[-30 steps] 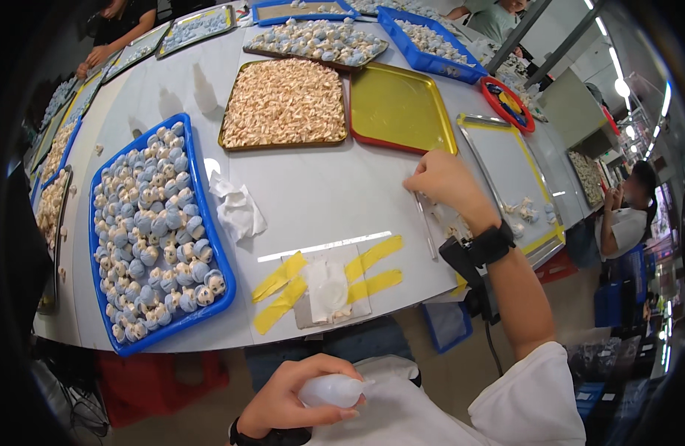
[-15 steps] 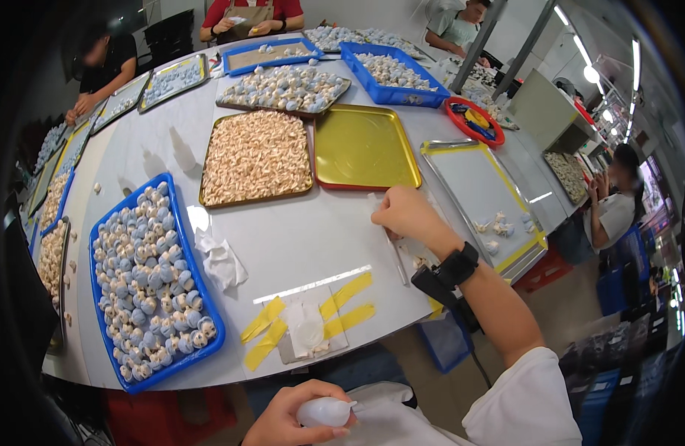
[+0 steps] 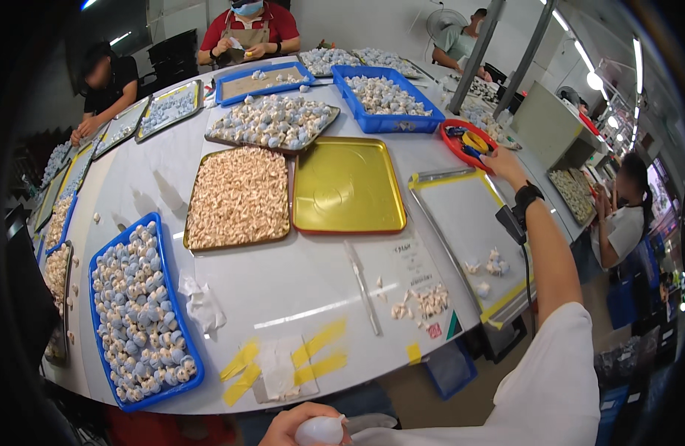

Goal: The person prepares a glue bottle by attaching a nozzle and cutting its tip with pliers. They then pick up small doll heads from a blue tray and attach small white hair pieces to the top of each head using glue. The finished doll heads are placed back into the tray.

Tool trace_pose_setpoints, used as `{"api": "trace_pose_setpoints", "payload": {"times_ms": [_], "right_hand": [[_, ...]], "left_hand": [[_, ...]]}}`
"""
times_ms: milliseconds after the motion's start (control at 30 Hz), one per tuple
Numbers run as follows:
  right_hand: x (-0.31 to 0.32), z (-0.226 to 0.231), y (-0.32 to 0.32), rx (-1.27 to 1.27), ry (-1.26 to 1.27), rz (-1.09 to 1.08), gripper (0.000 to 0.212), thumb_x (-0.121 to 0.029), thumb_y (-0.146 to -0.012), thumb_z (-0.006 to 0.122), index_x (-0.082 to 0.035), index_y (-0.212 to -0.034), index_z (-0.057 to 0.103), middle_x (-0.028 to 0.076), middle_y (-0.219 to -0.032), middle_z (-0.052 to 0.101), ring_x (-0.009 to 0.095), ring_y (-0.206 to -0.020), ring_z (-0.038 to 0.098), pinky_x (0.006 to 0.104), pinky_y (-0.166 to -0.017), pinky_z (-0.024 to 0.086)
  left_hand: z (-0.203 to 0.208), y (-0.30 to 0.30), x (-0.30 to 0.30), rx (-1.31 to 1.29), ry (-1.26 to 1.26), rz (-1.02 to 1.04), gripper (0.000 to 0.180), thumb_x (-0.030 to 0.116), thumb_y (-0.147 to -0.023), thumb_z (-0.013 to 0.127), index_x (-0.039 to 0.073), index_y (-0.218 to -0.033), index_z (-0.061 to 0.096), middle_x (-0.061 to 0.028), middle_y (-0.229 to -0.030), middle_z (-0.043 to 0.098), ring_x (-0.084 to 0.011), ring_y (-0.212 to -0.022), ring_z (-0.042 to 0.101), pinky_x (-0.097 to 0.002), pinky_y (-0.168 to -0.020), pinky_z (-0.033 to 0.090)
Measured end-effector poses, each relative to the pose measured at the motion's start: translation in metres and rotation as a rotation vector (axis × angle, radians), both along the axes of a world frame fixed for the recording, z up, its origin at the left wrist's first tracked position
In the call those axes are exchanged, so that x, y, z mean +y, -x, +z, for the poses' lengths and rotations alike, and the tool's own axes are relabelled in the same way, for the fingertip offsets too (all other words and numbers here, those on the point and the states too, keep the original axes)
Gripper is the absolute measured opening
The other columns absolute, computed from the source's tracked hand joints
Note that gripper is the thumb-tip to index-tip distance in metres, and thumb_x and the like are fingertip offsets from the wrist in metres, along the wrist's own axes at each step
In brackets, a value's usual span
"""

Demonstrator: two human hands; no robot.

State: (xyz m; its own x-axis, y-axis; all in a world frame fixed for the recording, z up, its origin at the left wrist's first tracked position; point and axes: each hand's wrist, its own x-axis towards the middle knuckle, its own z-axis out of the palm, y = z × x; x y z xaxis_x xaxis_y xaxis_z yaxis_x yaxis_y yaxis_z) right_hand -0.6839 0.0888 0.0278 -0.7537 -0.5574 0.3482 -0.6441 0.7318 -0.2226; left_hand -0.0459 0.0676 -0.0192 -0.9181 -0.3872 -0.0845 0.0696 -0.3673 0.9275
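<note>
My left hand (image 3: 294, 427), low at the bottom edge, is closed around a small white squeeze bottle (image 3: 320, 430) with a nozzle. Stretched far out to the right, my right hand (image 3: 507, 165) is at the near rim of a round red basket (image 3: 448, 143), fingers extended and seemingly empty. Inside the basket are a yellow tape roll (image 3: 475, 141) and dark blue items. A slim, pale pen-like tool (image 3: 363, 286) lies on the table beside a small pile of cream pieces (image 3: 432, 300). Nearest my left hand, a white pad (image 3: 278, 364) lies between yellow tape strips.
A blue tray (image 3: 199, 364) of blue-and-cream pieces stands left, beside crumpled tissue (image 3: 203, 305). Further back are a tray of cream pieces (image 3: 238, 197), an empty gold tray (image 3: 348, 186) and a yellow-taped tray (image 3: 461, 215). Several other people sit around.
My right hand has moved from the slim tool outward to the red basket, leaving the tool on the table. The left hand still holds the bottle, now lower in view.
</note>
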Motion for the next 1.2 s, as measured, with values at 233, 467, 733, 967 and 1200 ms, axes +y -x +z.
{"api": "trace_pose_setpoints", "payload": {"times_ms": [233,467,733,967,1200], "right_hand": [[-0.056,-0.027,0.023,-0.006,-0.244,-0.049,0.041,-0.034,-0.079,0.063,0.002,-0.099,0.061,0.024,-0.101,0.061,0.035,-0.098,0.058,0.0417,-0.085,0.046],[-0.038,-0.02,0.057,0.429,-0.443,0.009,0.023,-0.016,-0.079,0.05,-0.001,-0.09,0.064,0.022,-0.085,0.063,0.038,-0.083,0.062,0.0463,-0.076,0.048],[0.049,0.084,-0.126,-0.65,0.817,0.392,0.031,-0.027,-0.09,0.044,0.001,-0.096,0.055,0.021,-0.113,0.056,0.029,-0.108,0.053,0.0408,-0.094,0.041],[0.148,0.016,-0.355,-1.55,1.103,0.689,0.031,-0.034,-0.088,0.05,-0.003,-0.091,0.05,0.034,-0.137,0.025,0.051,-0.126,0.026,0.0661,-0.101,0.019],[0.177,-0.06,-0.433,-1.936,1.201,0.79,0.031,-0.035,-0.089,0.05,-0.005,-0.093,0.044,0.031,-0.125,0.038,0.046,-0.118,0.038,0.0635,-0.088,0.033]], "left_hand": [[0.004,0.023,0.003,-0.099,-0.021,0.104,0.046,0.004,-0.07,0.073,0.0,-0.111,0.051,-0.0093,-0.093,0.06,-0.0173,-0.08,0.061,-0.029,-0.071,0.049],[-0.001,0.039,-0.006,-0.025,-0.264,0.079,0.041,0.003,-0.075,0.069,0.001,-0.112,0.05,-0.0114,-0.095,0.062,-0.0171,-0.088,0.062,-0.0296,-0.079,0.048],[0.001,0.042,0.014,-0.003,-0.291,0.046,0.042,0.005,-0.076,0.069,0.001,-0.113,0.049,-0.0083,-0.093,0.06,-0.0154,-0.088,0.061,-0.028,-0.078,0.048],[-0.012,0.031,0.024,0.0,-0.294,-0.083,0.042,0.006,-0.075,0.07,0.001,-0.112,0.05,-0.0062,-0.093,0.06,-0.0114,-0.085,0.059,-0.0258,-0.075,0.047],[-0.023,0.021,0.039,-0.065,-0.25,-0.074,0.041,0.007,-0.07,0.07,-0.002,-0.104,0.05,-0.014,-0.076,0.06,-0.0183,-0.068,0.061,-0.025,-0.056,0.047]]}}
